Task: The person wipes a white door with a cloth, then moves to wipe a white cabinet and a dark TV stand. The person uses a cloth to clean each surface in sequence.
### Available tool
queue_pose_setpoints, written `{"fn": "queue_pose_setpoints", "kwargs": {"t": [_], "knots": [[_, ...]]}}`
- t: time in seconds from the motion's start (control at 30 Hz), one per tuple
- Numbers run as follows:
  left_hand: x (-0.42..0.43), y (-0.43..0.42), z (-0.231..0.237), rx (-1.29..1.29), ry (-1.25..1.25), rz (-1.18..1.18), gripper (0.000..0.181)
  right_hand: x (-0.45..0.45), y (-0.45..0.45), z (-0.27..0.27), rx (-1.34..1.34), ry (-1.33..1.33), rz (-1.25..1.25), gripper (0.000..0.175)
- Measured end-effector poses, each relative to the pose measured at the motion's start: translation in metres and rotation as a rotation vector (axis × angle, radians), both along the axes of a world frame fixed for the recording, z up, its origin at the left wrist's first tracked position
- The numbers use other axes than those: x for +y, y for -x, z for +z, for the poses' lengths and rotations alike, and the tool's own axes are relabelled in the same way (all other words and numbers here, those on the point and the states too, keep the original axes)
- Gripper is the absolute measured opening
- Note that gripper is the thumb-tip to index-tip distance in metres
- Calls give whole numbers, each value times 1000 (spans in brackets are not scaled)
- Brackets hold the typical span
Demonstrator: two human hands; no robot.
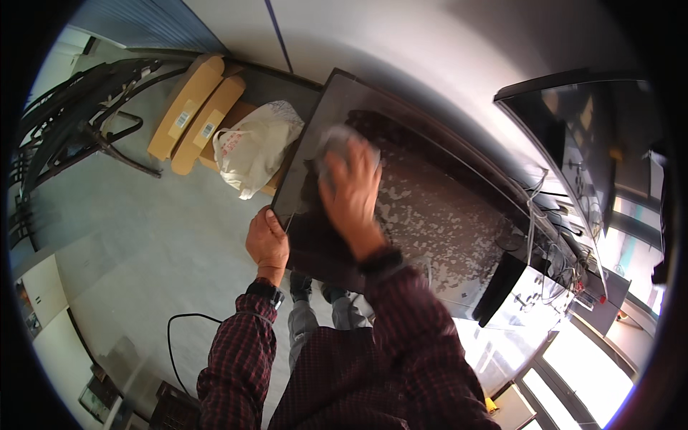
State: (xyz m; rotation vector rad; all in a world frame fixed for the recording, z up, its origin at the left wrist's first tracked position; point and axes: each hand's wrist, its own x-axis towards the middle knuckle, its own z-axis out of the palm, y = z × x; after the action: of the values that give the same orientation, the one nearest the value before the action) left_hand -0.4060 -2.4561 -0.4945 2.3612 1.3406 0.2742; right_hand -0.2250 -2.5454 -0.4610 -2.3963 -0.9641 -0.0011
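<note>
A dark cabinet top [408,161] lies before me, its right part covered with pale patches that look like dust or worn finish. My right hand [352,188], blurred, presses with spread fingers on a greyish cloth [338,141] over the dark, wet-looking left part. The cloth is partly hidden under the fingers, and its exact kind is unclear. At the near left corner, my left hand [269,236] grips the cabinet's edge, thumb on top and the fingers mostly hidden below.
Left of the cabinet stand long cardboard boxes [185,113] and a white plastic bag [260,145]. Black metal frames [97,118] are at far left. At right are a large television [586,140], a black box-like device [500,287] and tangled cables [553,258]. A black cord [169,328] crosses the floor.
</note>
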Motion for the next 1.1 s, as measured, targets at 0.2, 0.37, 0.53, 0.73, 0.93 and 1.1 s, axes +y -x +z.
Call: {"fn": "queue_pose_setpoints", "kwargs": {"t": [0.2, 0.37, 0.53, 0.73, 0.93, 1.1], "knots": [[0, -3, 4, 25, 6, 4, 34, -107, 42, 35, 35, 134, 191, 53], [-1, 1, -2, 23, -17, 6, 35, -99, -112, 10, -102, 78, -139, 49], [0, 2, -3, 65, -15, 10, 39, -121, -90, -1, -130, -7, -153, 53], [1, 2, -4, 74, -9, 17, 42, -232, 61, 36, 147, 235, -172, 55], [1, 5, -7, 59, -22, 27, 44, -253, -94, -1, -125, 157, -336, 52], [0, 5, -7, 54, -17, 9, 47, -265, -156, -17, -168, 121, -412, 48]]}}
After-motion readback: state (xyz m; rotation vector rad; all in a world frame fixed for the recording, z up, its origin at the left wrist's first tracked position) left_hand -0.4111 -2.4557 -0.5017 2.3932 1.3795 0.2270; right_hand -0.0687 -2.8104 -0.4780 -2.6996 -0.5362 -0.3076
